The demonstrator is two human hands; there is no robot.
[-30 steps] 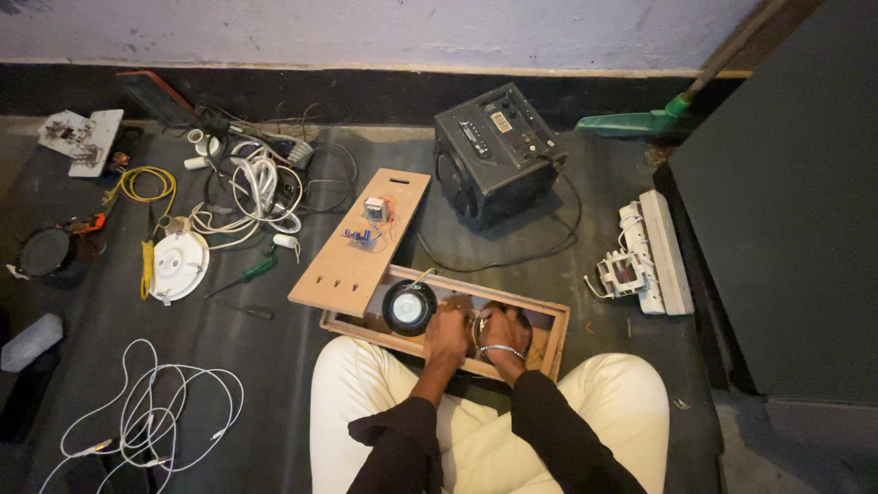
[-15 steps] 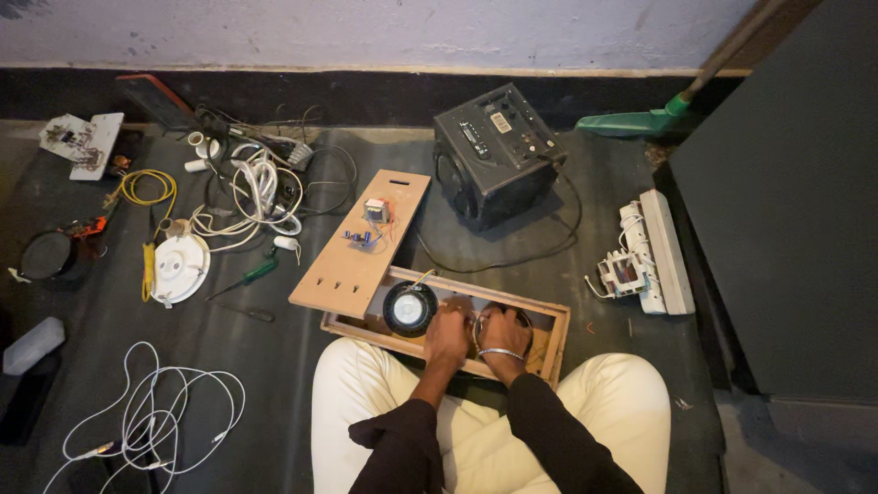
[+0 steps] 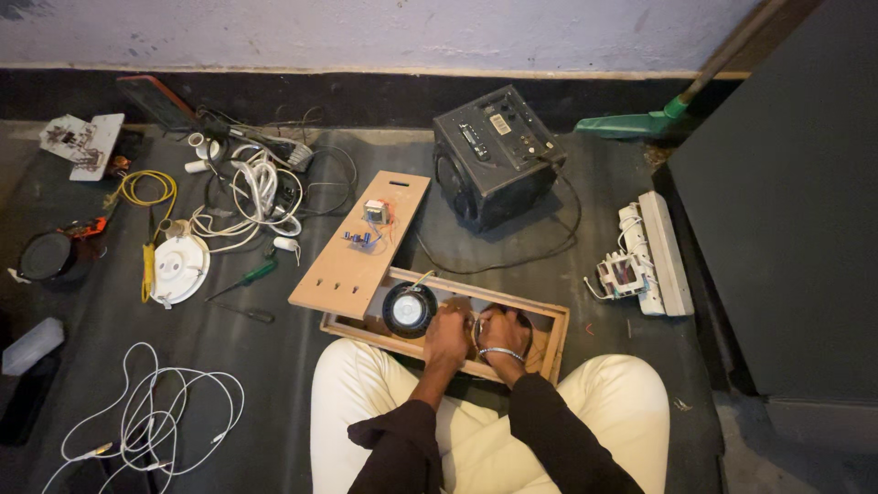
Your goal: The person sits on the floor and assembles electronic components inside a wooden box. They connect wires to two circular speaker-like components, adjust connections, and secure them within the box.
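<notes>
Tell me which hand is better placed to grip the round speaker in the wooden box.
Left. The left hand rests inside the wooden box right beside the round speaker, while the right hand sits farther along, on the other side of it.

left hand (image 3: 447,337): fingers curled, palm down | right hand (image 3: 502,331): curled, close beside | forearms converging

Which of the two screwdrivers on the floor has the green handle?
The green-handled screwdriver lies nearer the round white fixture, angled upward. The other screwdriver, just below it, has a dark handle.
</notes>
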